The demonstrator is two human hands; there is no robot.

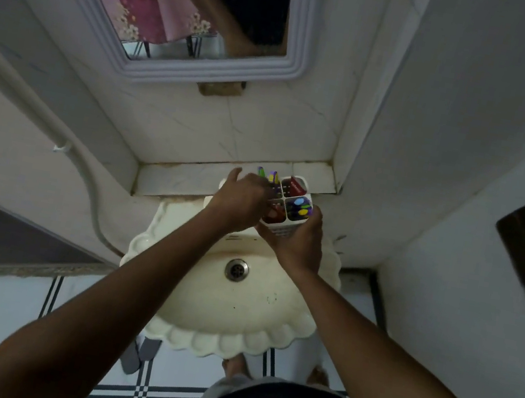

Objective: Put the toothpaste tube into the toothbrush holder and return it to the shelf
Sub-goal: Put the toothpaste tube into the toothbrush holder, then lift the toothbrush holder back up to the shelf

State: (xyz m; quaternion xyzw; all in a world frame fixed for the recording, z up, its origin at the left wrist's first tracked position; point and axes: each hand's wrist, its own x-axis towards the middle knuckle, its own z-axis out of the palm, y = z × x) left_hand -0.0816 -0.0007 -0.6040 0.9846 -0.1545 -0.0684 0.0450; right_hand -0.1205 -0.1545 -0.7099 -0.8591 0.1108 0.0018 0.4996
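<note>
Head view: my right hand (296, 239) cups the four-slot toothbrush holder (288, 203) from below above the sink (230, 297), steadying it beside the shelf (181, 175), while my left hand (241, 200), fingers curled, presses the red toothpaste tube (274, 213) into a near slot.

Both arms are stretched forward above the sink (230, 301). The left hand (242, 203) is curled palm-down; the right hand (297, 243) is closed from below.
</note>
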